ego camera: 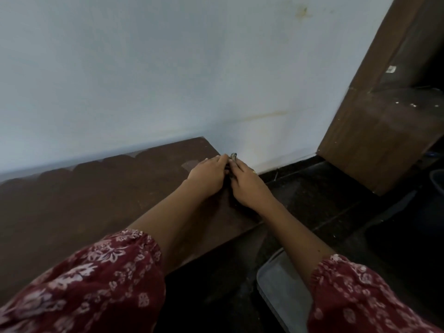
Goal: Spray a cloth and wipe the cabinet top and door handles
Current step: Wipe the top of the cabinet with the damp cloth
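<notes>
- Right, both my hands are out at the far right corner of the cabinet top (pixel 96 200), hard by the pale wall (pixel 168 68).
- My left hand (pixel 207 177) lies knuckles-up on the wood, fingers curled down; my right hand (pixel 247 186) sits touching it, just past the cabinet's edge.
- Between the fingertips pokes a small dark, bunched scrap, the cloth (pixel 233 155) I reckon, though it's too small and blurred to swear to.
- Both hands look closed on that scrap, pinching it together; most of it is hidden under my fingers.
- No spray bottle anywhere in view, so I can't say whether the cloth is damp.
- The top shows a dull, patchy brown with a paler scuff near my left hand; nothing tells me which part is wiped.
- By my judgement I'm working the corner of the top, and the door handles, out of sight from here, are yet to come.
- A grey tray (pixel 278 292) lies on the dark floor (pixel 324 200) below my right arm.
</notes>
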Motion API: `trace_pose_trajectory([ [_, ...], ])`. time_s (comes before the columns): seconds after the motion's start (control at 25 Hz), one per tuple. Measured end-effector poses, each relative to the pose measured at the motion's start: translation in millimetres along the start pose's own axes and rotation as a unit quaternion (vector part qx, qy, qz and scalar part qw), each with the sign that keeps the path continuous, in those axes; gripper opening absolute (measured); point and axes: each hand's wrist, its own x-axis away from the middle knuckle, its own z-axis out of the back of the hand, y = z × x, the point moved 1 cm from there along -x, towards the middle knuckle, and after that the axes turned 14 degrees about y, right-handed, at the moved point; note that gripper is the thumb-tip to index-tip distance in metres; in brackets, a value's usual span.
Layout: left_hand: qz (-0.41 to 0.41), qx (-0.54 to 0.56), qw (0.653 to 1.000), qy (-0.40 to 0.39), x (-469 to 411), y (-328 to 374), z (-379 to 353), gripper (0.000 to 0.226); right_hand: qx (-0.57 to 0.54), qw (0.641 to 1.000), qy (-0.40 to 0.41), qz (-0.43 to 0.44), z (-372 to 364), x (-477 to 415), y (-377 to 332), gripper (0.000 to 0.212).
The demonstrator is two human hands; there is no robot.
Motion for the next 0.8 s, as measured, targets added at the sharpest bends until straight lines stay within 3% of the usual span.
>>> trace_pose_trajectory([
  [0.28,-0.009,0.044,0.999,0.010,51,50,3,0.025,-0.013,0.999,0.005,-0.046,29,64,-3,0.054],
  [0.52,-0.009,0.036,0.998,0.047,82,33,18,0.029,0.000,0.998,0.002,-0.068,14,78,-46,0.056],
  [0.8,0.065,0.008,0.996,0.052,106,-8,37,0.025,-0.010,0.997,-0.069,0.039,1,69,-73,0.057],
])
